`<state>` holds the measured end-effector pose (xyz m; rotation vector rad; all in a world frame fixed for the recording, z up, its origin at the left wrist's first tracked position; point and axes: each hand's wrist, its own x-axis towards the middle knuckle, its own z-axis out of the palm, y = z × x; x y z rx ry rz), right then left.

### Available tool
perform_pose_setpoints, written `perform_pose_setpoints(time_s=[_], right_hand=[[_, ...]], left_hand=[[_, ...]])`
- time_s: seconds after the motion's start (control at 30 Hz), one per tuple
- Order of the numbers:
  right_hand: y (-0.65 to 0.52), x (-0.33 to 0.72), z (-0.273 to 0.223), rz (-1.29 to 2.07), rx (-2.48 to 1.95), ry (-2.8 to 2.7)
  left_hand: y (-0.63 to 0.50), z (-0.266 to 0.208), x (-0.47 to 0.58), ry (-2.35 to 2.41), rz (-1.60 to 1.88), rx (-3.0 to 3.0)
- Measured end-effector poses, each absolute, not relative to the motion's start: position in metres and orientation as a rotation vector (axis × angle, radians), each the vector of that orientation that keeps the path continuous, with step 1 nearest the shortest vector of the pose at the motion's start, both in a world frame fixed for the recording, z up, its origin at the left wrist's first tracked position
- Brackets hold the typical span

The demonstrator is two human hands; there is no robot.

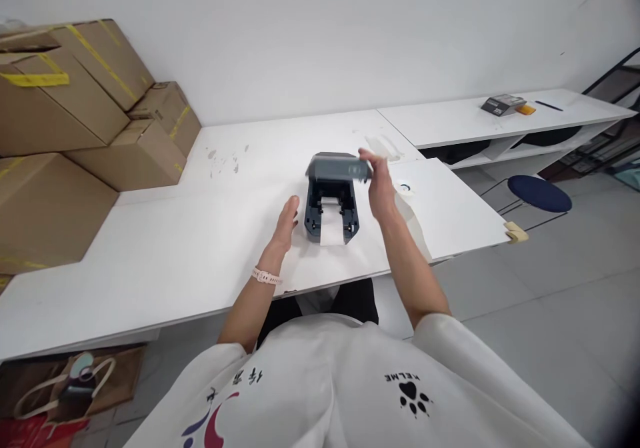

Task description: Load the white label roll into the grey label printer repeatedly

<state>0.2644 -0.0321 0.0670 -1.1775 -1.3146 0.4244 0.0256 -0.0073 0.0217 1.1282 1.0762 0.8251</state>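
A dark label printer [313, 201] stands on the white table with its lid raised. Inside the body lies a strip of white label paper [332, 225] that runs out over the front edge. My right hand [380, 185] grips the right end of the lid [337, 167], which looks slightly blurred. To the left of the printer, my left hand [287, 223] is held upright with the fingers stretched out, apart from the body. Some fingers of both hands are hidden from this angle.
Stacked cardboard boxes [93, 98] fill the table's left end. A pale backing sheet [413, 225] lies right of the printer. On the far right table are a small grey box [501, 105], an orange item [525, 109] and a pen [549, 106]. A blue stool [540, 193] stands beyond.
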Motion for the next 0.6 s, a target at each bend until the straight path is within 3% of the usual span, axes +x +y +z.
perform_pose_setpoints(time_s=[0.1,0.23,0.37,0.6], right_hand=[[-0.078,0.240,0.025,0.472,-1.233,-1.191],[-0.095,0.223,-0.013,0.812,-1.229,-0.879],[-0.090,0.223,-0.023,1.046,-1.199,-0.719],[-0.087,0.225,-0.024,0.986,-1.244,-0.781]], left_hand=[[0.000,0.032,0.035,1.041,0.830,1.170],[-0.009,0.032,0.049,0.968,0.770,1.185],[-0.020,0.026,0.053,0.900,0.739,1.173],[-0.020,0.020,0.051,0.957,0.772,1.270]])
